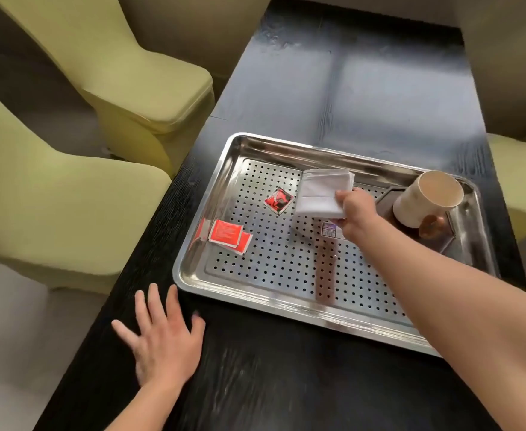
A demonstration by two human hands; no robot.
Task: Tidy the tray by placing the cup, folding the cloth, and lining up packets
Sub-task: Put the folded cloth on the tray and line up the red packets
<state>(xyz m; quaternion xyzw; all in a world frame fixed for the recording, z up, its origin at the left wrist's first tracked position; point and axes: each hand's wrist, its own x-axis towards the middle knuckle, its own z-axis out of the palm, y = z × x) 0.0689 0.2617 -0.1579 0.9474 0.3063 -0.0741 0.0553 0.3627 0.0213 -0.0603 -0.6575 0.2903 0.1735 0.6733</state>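
Observation:
A perforated steel tray (255,287) lies on the black table (364,94). My right hand (356,213) is shut on a folded white cloth (322,192), held just above the tray's far middle. A beige cup (426,199) with a brown handle stands on a dark coaster (390,199) at the tray's far right corner. Two red packets (229,234) overlap near the left rim. A red and black packet (279,200) lies left of the cloth. A white and purple packet (330,229) peeks out under my right hand. My left hand (162,340) rests flat on the table, fingers spread, near the tray's front left corner.
Yellow-green upholstered chairs (53,206) stand along the table's left side, another (149,98) farther back. A further chair edge (523,181) shows at the right. The far half of the black table holds nothing visible.

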